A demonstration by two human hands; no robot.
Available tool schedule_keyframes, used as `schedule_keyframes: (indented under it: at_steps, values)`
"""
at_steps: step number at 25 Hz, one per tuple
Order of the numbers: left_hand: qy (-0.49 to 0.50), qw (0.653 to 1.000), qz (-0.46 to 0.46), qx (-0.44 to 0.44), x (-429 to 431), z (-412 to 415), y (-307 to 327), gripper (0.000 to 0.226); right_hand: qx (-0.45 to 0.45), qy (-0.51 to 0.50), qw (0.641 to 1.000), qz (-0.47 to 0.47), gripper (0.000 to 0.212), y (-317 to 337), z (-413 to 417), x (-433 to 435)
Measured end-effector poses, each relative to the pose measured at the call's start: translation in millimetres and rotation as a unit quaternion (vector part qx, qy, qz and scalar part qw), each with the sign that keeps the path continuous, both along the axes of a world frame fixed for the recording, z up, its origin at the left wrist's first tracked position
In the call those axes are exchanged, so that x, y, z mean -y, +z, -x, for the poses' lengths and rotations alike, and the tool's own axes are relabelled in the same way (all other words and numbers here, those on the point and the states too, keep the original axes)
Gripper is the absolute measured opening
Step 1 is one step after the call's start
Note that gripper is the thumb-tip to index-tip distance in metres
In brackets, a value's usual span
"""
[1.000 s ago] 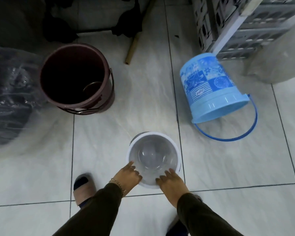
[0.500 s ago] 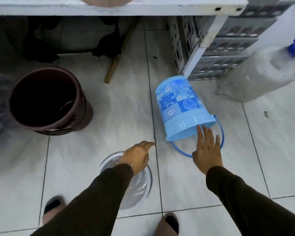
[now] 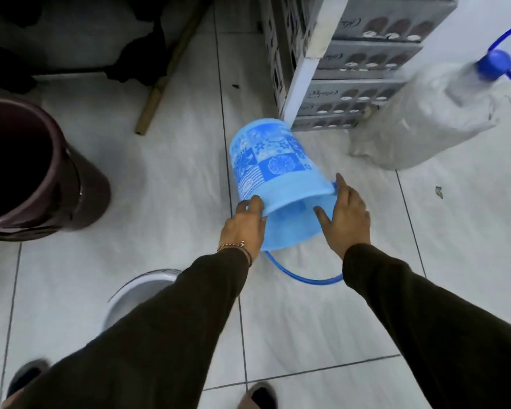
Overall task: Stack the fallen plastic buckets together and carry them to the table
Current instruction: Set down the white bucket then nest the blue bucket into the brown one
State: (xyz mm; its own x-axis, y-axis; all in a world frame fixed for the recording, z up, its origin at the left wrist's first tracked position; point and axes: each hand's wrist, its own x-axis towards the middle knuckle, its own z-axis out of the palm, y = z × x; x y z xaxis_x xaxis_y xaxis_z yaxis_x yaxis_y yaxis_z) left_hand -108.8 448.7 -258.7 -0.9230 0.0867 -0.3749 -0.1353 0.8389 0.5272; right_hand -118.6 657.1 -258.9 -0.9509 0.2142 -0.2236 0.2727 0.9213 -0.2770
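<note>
I had both hands, the left hand [image 3: 244, 228] and right hand [image 3: 348, 215], gripping the fallen blue bucket [image 3: 275, 178] by its rim, fingers curled on it, with nothing stacked or carried yet.

Both arms reach forward and down in dark sleeves. The left hand [image 3: 244, 224], a bracelet at its wrist, curls its fingers forward. The right hand [image 3: 347, 215] is spread, thumb apart from the fingers.
</note>
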Motion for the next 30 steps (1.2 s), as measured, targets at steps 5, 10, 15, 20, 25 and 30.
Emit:
schedule_keyframes:
  at_steps: [5, 10, 15, 20, 25, 30]
  values:
    - [0.151, 0.982, -0.109, 0.014, 66.3, 35.0, 37.7, 0.017, 0.0, 0.008, 0.999, -0.051, 0.1, 33.0, 23.6, 7.0]
    - [0.334, 0.901, -0.247, 0.128, 88.3, 29.9, 29.4, 0.016, 0.124, -0.183, 0.946, 0.237, 0.088, 23.0, 24.0, 34.0]
    - [0.348, 0.89, -0.273, 0.113, 88.3, 25.2, 18.4, 0.019, 0.224, -0.449, 0.749, 0.433, 0.058, 8.1, 6.2, 58.4]
    - [0.323, 0.893, -0.272, 0.153, 93.3, 22.5, 38.0, 0.026, 0.099, -0.456, 0.763, 0.447, 0.033, 24.7, -8.9, 60.0]
    - [0.35, 0.883, -0.303, 0.083, 120.2, -14.0, 87.6, 0.027, -0.054, -0.339, 0.876, 0.338, 0.032, 84.2, -25.8, 93.9]
    - [0.374, 0.856, -0.355, -0.043, 194.6, -63.0, 155.9, 0.026, -0.187, -0.218, 0.898, 0.332, 0.032, 165.1, -45.0, 176.5]
